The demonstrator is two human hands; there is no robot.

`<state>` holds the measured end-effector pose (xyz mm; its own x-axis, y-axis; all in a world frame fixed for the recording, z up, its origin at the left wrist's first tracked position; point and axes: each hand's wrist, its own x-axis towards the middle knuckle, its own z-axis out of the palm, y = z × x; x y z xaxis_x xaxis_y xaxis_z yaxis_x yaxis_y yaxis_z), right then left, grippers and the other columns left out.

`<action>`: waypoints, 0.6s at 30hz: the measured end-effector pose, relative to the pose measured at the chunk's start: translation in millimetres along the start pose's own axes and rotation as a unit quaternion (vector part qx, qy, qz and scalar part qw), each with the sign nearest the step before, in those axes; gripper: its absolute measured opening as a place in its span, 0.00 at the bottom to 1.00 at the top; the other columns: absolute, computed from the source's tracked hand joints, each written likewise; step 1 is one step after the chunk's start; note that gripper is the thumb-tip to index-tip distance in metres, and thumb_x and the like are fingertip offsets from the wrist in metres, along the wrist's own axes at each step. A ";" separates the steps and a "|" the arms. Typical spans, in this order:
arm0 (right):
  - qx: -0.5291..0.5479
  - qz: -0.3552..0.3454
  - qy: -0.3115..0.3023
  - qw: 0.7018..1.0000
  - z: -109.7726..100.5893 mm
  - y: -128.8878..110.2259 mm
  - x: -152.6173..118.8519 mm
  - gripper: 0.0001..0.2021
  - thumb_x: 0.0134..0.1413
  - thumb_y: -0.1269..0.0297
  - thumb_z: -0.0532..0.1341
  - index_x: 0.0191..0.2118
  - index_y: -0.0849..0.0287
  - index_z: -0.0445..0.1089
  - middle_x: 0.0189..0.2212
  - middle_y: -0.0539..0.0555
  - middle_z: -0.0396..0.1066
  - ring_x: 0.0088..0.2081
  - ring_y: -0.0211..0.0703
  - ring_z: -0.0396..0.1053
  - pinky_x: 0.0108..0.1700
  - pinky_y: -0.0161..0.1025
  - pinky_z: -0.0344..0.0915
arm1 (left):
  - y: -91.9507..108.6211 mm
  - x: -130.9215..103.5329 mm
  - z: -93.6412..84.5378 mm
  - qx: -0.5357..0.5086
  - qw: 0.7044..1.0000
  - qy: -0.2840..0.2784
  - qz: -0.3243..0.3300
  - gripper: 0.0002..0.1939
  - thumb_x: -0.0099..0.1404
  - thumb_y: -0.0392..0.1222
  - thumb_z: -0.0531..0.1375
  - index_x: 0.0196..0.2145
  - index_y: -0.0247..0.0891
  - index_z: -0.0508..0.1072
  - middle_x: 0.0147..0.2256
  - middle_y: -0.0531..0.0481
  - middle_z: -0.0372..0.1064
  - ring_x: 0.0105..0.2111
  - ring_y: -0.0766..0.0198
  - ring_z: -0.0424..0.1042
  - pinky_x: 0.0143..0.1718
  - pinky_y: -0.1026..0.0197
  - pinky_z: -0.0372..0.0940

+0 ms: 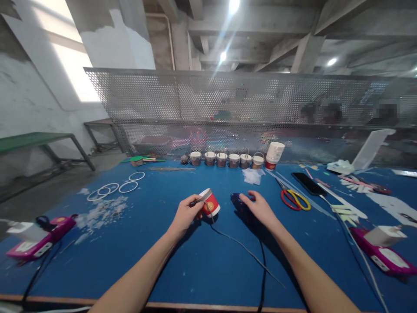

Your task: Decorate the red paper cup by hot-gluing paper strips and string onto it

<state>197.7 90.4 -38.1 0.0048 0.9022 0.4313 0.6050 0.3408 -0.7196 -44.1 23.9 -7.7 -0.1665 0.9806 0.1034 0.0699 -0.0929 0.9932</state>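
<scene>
Forearms (148, 261): while both reach in from the near edge, they slant toward each other over the matte blue table (208, 278)
Strand (243, 245): thin and grey, curving from the red-and-white paper cup (212, 205) rightward across the tabletop
Left hand (186, 213): thumb and fingers pinching the cup, which tilts, mouth up and leftward, near the table's middle
Right hand (260, 209): palm down at a dark blue tool (238, 200); cannot tell whether the fingers close round it
Scissors (288, 191): steel blades, one red and one yellow loop
Rings (119, 188): thin white hoops, flat, beyond flaky scraps (104, 213)
Small buckets (222, 161): mostly grey, wire-handled, in a row beside nested paper cups (275, 153)
Screen (211, 95): perforated metal
</scene>
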 end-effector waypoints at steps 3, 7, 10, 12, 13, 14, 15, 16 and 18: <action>0.012 -0.034 0.105 0.994 -8.4 -17.0 -5.7 0.19 0.55 0.50 0.57 0.42 0.61 0.71 0.40 0.63 0.72 0.40 0.52 0.69 0.41 0.45 0.64 | 2.1 -2.6 3.6 0.011 1.000 0.006 -0.003 0.07 0.49 0.43 0.60 0.22 0.37 0.70 0.14 0.57 0.62 0.15 0.70 0.60 0.18 0.67 0.53; 0.036 -0.209 0.069 0.975 2.9 -51.7 -33.3 0.08 0.60 0.61 0.57 0.37 0.58 0.71 0.32 0.55 0.73 0.34 0.45 0.67 0.40 0.41 0.63 | 4.4 -7.2 11.3 0.028 1.000 0.003 0.004 0.08 0.48 0.45 0.59 0.20 0.38 0.69 0.14 0.57 0.61 0.16 0.69 0.59 0.18 0.66 0.52; -0.035 -0.287 0.019 0.957 20.9 -68.0 -52.6 0.07 0.60 0.62 0.59 0.34 0.58 0.72 0.29 0.54 0.73 0.32 0.44 0.66 0.38 0.41 0.58 | 4.6 -11.2 16.2 0.044 0.999 0.000 0.026 0.08 0.48 0.45 0.59 0.19 0.38 0.70 0.15 0.57 0.62 0.17 0.69 0.59 0.20 0.66 0.54; -0.075 -0.302 0.021 0.950 29.4 -71.2 -58.2 0.07 0.59 0.62 0.60 0.32 0.58 0.71 0.27 0.53 0.72 0.31 0.44 0.66 0.36 0.41 0.56 | 3.9 -13.7 18.0 0.062 0.997 -0.002 0.044 0.08 0.49 0.45 0.59 0.19 0.38 0.70 0.17 0.56 0.63 0.19 0.68 0.59 0.22 0.65 0.55; -0.087 -0.304 0.026 0.948 31.9 -71.2 -59.0 0.08 0.59 0.63 0.60 0.31 0.58 0.71 0.26 0.52 0.71 0.30 0.43 0.65 0.36 0.41 0.55 | 3.5 -14.9 18.5 0.073 0.996 -0.004 0.055 0.08 0.50 0.44 0.59 0.19 0.38 0.70 0.18 0.55 0.63 0.20 0.68 0.59 0.22 0.65 0.55; -0.095 -0.303 0.028 0.948 33.3 -70.6 -58.8 0.08 0.59 0.64 0.59 0.29 0.58 0.70 0.25 0.52 0.71 0.30 0.43 0.65 0.36 0.41 0.54 | 3.0 -15.9 18.8 0.087 0.994 -0.007 0.068 0.08 0.50 0.44 0.59 0.19 0.38 0.71 0.19 0.55 0.64 0.20 0.67 0.60 0.23 0.65 0.55; -0.099 -0.303 0.029 0.947 33.8 -69.7 -57.9 0.09 0.60 0.65 0.59 0.28 0.58 0.69 0.24 0.51 0.70 0.29 0.42 0.64 0.36 0.41 0.53 | 2.5 -16.7 19.0 0.100 0.992 -0.011 0.082 0.08 0.50 0.43 0.58 0.19 0.38 0.71 0.19 0.54 0.64 0.21 0.67 0.60 0.24 0.65 0.55; -0.099 -0.303 0.029 0.947 33.7 -68.9 -56.7 0.10 0.60 0.67 0.58 0.27 0.58 0.68 0.24 0.51 0.70 0.28 0.41 0.64 0.36 0.41 0.53 | 2.1 -17.4 19.1 0.113 0.989 -0.017 0.094 0.08 0.51 0.42 0.58 0.19 0.38 0.71 0.20 0.54 0.65 0.22 0.66 0.60 0.25 0.64 0.56; -0.093 -0.302 0.030 0.948 32.4 -67.6 -54.2 0.11 0.59 0.68 0.57 0.25 0.58 0.68 0.22 0.50 0.69 0.27 0.40 0.64 0.36 0.40 0.53 | 1.3 -18.2 19.2 0.135 0.984 -0.029 0.114 0.08 0.51 0.42 0.58 0.19 0.38 0.71 0.20 0.54 0.65 0.23 0.66 0.61 0.26 0.64 0.56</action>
<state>130.8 27.0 -30.5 -0.3451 0.5393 0.7682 0.6418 0.7328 -0.2260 -22.1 9.3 -9.3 -0.0605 0.9486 0.3106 0.3586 -0.2698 0.8937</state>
